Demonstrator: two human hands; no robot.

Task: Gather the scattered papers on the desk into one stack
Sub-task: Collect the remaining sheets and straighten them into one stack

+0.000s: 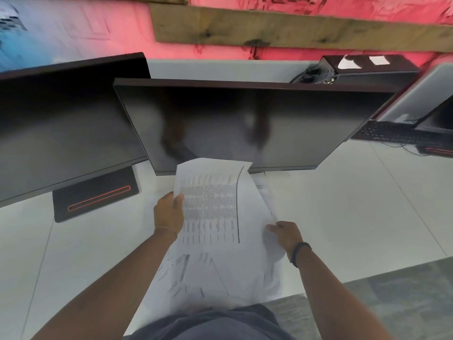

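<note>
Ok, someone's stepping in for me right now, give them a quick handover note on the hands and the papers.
Left hand grips the left edge of the papers; right hand grips their right edge.
The sheets are held over the white desk, in front of the middle monitor, overlapping loosely and fanned out.
Done: the sheets in view are in hand.
Left: square the edges and set down one stack.

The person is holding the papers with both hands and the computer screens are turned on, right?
Not quite. The head view shows both hands, left hand and right hand, holding the papers, but the computer screens, the middle monitor and the left monitor, are dark, not turned on.
</note>
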